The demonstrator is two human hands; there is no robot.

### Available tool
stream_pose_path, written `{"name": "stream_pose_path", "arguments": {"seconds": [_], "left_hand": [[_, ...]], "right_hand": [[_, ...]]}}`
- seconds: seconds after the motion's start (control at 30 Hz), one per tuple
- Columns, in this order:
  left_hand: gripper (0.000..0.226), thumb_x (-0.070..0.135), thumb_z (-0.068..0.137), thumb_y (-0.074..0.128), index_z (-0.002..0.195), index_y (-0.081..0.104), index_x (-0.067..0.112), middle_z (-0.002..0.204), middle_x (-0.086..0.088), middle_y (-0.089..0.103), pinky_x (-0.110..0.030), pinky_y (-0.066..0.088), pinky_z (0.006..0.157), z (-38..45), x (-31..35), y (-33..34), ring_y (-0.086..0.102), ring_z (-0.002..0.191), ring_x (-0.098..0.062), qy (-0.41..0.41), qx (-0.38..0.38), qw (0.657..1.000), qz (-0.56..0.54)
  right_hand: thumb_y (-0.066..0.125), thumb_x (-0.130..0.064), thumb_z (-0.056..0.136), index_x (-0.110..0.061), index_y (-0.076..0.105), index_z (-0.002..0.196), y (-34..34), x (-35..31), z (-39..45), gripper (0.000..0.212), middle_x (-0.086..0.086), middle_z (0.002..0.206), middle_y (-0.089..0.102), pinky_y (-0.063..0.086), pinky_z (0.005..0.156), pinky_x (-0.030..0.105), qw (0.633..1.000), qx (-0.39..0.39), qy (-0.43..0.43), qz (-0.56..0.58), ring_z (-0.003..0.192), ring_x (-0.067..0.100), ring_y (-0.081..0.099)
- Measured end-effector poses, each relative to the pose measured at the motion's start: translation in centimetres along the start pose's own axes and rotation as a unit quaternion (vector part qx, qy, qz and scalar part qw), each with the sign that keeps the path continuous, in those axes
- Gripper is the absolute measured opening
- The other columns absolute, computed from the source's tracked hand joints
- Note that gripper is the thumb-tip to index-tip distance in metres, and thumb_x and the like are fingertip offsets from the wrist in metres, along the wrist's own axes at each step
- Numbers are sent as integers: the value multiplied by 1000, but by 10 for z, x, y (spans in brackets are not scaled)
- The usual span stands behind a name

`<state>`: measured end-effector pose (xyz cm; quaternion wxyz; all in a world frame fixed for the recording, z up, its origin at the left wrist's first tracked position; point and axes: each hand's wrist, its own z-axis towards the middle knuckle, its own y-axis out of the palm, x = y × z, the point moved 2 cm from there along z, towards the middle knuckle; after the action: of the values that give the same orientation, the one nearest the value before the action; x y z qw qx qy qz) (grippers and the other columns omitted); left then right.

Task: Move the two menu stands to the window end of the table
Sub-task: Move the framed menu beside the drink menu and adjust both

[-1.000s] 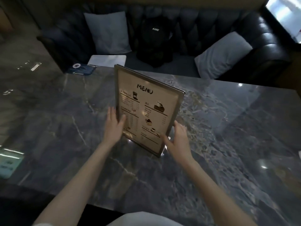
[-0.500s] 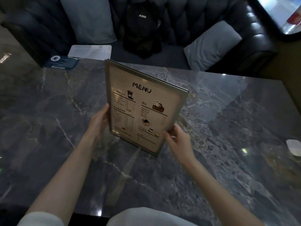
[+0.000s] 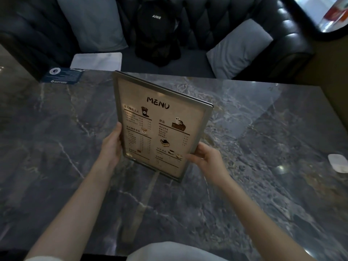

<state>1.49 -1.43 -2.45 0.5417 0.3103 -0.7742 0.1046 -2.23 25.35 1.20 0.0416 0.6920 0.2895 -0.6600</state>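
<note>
A person holds one menu stand (image 3: 162,125) in both hands above a dark marble table (image 3: 263,185). The stand is a metal-framed panel headed "MENU", with printed lists and small drawings of a cup and cakes; it faces the camera, turned slightly so that its right edge lies nearer. Its lower edge appears clear of the tabletop, and a pale reflection of it runs down the stone below. It sits over the middle of the table, well short of the right-hand end.

The left hand (image 3: 112,146) grips the left frame low down — thumb along the front edge, the other fingers hidden behind the panel. The right hand (image 3: 206,160) clamps the lower right corner, thumb laid across the front of the sheet and the fingers curled together around the right edge. Both bare forearms reach in from the bottom of the view.

Beyond the far edge of the table stands a dark tufted sofa (image 3: 216,19) carrying two grey cushions (image 3: 239,48), a black backpack (image 3: 157,34) lettered "AIWE" and a flat white pad (image 3: 97,60). A dark blue card (image 3: 62,75) lies at the table's far left corner. A small white object (image 3: 338,162) rests near the right edge — what it is cannot be told. A bright pane (image 3: 327,10) shows at upper right.
</note>
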Motion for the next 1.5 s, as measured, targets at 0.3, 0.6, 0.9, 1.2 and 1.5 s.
{"name": "stream_pose_path", "arguments": {"seconds": [0.3,0.6,0.9,1.2,1.5], "left_hand": [[29,44,88,54,95,67,18,100,-1,70,-31,51,79,-14,16,45,64,96,-13,-56,7,998,-18],[33,49,84,56,93,68,19,92,3,74,-32,50,71,-25,23,138,66,93,-14,-72,-50,996,-14],[29,47,88,51,92,63,21,95,2,69,-30,48,65,-50,14,274,64,87,-12,-64,-111,992,8],[53,52,85,53,117,64,12,113,-5,69,-32,51,75,-61,-14,411,64,102,-19,-48,-161,985,30],[62,51,77,63,119,62,6,117,-9,68,-40,53,89,-51,-47,535,65,106,-24,-37,-231,972,32]], "right_hand": [[61,5,80,-4,62,104,-34,-4,-2,25,-7,91,68,56,68,15,997,8,20,75,81,-1,68],[64,1,79,-9,63,102,-123,-8,-24,25,-5,94,69,57,74,19,994,81,-2,76,80,-2,67],[62,6,79,-17,64,90,-231,8,-57,25,-10,86,71,56,67,16,985,134,-22,105,81,3,69],[62,0,81,-15,63,92,-340,40,-86,18,0,95,71,58,73,22,975,198,-1,101,90,8,69],[63,-5,81,-30,62,82,-424,85,-99,25,-3,95,71,58,83,40,954,280,24,106,92,12,68]]}}
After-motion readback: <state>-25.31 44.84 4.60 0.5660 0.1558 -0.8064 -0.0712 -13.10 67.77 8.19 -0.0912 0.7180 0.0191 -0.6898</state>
